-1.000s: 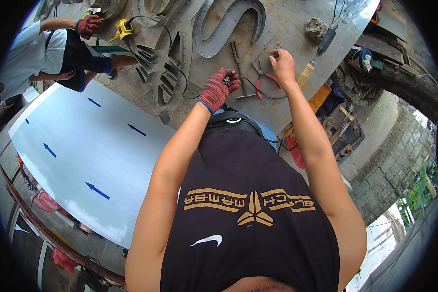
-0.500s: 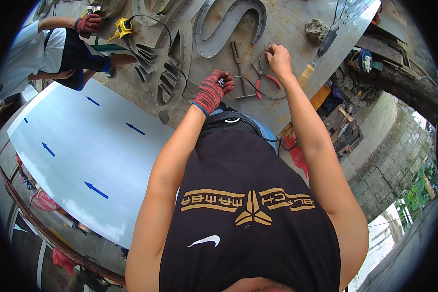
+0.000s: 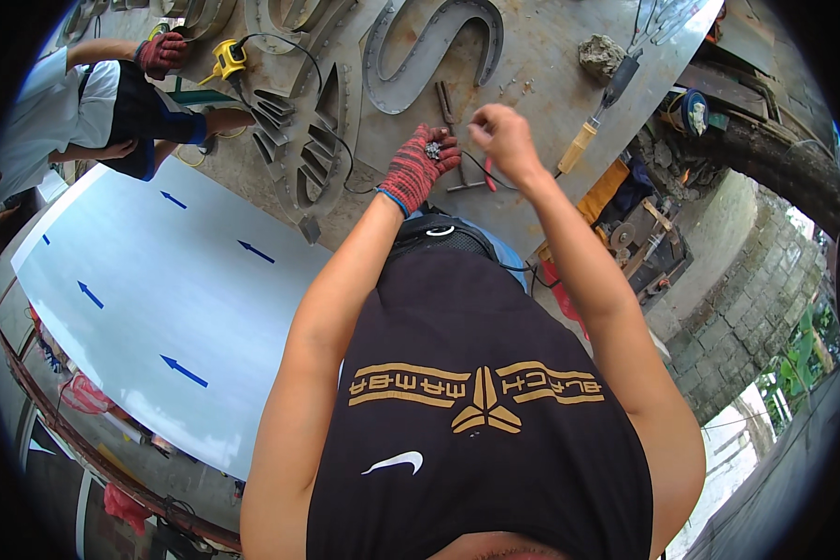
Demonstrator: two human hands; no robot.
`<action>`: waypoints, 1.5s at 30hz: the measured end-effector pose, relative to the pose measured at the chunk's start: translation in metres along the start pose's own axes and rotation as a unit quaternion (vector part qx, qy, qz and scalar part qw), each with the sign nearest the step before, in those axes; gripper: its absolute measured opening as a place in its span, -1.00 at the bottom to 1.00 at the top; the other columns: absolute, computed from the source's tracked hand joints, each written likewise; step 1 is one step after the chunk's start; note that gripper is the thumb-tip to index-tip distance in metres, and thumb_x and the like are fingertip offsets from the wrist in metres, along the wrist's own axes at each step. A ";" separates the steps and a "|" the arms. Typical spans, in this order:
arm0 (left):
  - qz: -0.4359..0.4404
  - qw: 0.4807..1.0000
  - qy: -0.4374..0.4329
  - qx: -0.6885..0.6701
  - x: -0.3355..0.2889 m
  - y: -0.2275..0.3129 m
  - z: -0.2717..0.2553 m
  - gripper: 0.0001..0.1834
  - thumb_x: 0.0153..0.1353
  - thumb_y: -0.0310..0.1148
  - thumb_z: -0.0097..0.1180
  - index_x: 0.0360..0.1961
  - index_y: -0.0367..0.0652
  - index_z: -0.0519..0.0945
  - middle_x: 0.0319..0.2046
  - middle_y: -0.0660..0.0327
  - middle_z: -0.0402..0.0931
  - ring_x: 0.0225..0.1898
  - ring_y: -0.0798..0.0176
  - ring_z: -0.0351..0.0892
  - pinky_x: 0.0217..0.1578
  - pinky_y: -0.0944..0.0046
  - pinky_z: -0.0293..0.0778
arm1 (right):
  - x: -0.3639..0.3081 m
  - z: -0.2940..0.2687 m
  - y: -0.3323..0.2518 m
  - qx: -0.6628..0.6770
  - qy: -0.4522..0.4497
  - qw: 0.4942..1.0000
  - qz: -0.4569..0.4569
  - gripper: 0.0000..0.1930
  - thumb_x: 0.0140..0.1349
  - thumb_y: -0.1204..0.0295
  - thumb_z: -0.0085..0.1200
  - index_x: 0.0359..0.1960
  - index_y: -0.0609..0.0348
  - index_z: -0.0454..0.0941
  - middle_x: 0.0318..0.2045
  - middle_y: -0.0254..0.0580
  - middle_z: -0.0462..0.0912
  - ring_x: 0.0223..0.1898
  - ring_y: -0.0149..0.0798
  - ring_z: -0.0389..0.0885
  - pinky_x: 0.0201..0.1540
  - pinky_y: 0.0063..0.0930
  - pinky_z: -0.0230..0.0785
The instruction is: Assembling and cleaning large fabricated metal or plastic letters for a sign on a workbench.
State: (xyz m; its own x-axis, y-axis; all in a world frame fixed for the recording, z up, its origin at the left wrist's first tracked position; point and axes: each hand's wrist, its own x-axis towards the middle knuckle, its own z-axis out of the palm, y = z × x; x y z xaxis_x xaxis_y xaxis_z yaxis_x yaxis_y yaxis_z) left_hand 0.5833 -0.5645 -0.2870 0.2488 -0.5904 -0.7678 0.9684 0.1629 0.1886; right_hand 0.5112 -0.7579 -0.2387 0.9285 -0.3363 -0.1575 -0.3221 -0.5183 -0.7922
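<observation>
My left hand (image 3: 416,174), in a red and black knit glove, is curled around a small heap of shiny metal bits (image 3: 433,149), too small to name. Just to its right, my bare right hand (image 3: 507,145) hovers over the metal table (image 3: 541,70), its fingers pinched; whatever they hold cannot be made out. Under and between the hands lie a T-shaped metal tool (image 3: 444,101) and red-handled pliers (image 3: 490,175), the latter mostly covered by my right hand. A few tiny bits (image 3: 529,88) lie on the table beyond that hand.
An S-shaped metal channel (image 3: 383,89) and other metal shapes (image 3: 322,154) occupy the far left. A yellow power tool (image 3: 231,60) trails a black cable. Right stand a stone lump (image 3: 602,54) and a wooden-handled tool (image 3: 579,147). A co-worker's gloved hand (image 3: 161,54) is far left.
My right hand has lifted from the tiny bits on the table and moved left and nearer, beside my left hand. The left hand has shifted slightly right.
</observation>
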 end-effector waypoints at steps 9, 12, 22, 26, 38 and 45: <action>0.015 0.999 0.003 0.038 0.002 -0.005 0.024 -0.51 0.57 -0.01 -0.24 -0.06 -0.24 0.55 -0.13 0.03 0.60 -0.12 0.09 0.61 -0.04 0.07 0.61 | -0.010 -0.009 -0.006 0.017 -0.013 0.998 -0.064 -0.85 0.18 0.48 0.26 -0.21 0.18 0.72 -0.31 -0.14 0.66 -0.24 -0.15 0.62 -0.15 -0.31 0.49; -0.010 1.000 -0.013 0.009 0.000 0.001 0.020 -0.51 0.57 -0.02 -0.21 -0.11 -0.25 0.56 -0.18 0.07 0.58 -0.19 0.12 0.58 -0.08 0.10 0.61 | 0.003 -0.025 0.022 0.049 0.035 0.996 0.065 -0.85 0.22 0.46 0.25 -0.19 0.18 0.72 -0.31 -0.15 0.70 -0.31 -0.18 0.64 -0.16 -0.33 0.51; -0.013 0.999 0.039 -0.019 -0.019 0.006 0.035 -0.53 0.53 0.00 -0.12 -0.26 -0.22 0.52 -0.36 0.17 0.46 -0.41 0.24 0.41 -0.33 0.25 0.54 | 0.043 -0.044 0.113 -0.125 0.126 0.960 0.217 -0.80 0.14 0.38 0.33 -0.25 0.21 0.72 -0.26 0.03 0.70 -0.15 0.02 0.67 -0.01 -0.14 0.48; -0.013 0.999 0.024 -0.044 -0.020 0.007 0.026 -0.55 0.52 -0.01 -0.11 -0.29 -0.21 0.50 -0.38 0.20 0.43 -0.43 0.25 0.37 -0.35 0.25 0.52 | 0.046 -0.043 0.109 -0.136 0.116 0.963 0.202 -0.80 0.13 0.37 0.34 -0.27 0.21 0.70 -0.28 0.03 0.69 -0.15 0.03 0.66 0.00 -0.11 0.47; -0.035 0.991 -0.094 -0.090 -0.006 0.010 -0.014 -0.54 0.53 -0.02 -0.10 -0.14 -0.29 0.53 -0.23 0.11 0.51 -0.27 0.15 0.50 -0.13 0.14 0.60 | 0.044 -0.040 0.093 -0.064 0.084 0.969 0.222 -0.78 0.13 0.38 0.29 -0.22 0.20 0.71 -0.31 -0.01 0.76 -0.20 -0.02 0.75 -0.06 -0.25 0.55; -0.020 0.997 -0.048 -0.059 -0.010 0.010 -0.003 -0.53 0.54 -0.02 -0.11 -0.14 -0.29 0.53 -0.24 0.10 0.51 -0.29 0.14 0.49 -0.13 0.14 0.60 | 0.048 -0.037 0.098 -0.127 0.074 0.958 0.246 -0.78 0.12 0.36 0.29 -0.23 0.17 0.73 -0.32 -0.03 0.77 -0.18 -0.03 0.76 -0.05 -0.22 0.55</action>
State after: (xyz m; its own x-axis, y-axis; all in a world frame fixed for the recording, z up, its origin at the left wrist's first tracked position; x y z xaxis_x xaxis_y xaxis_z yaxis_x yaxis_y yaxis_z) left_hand 0.5905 -0.5541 -0.2794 0.2164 -0.6708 -0.7093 0.9705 0.2266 0.0818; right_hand 0.5169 -0.8537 -0.3023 0.6226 -0.6870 -0.3748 -0.7660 -0.4370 -0.4713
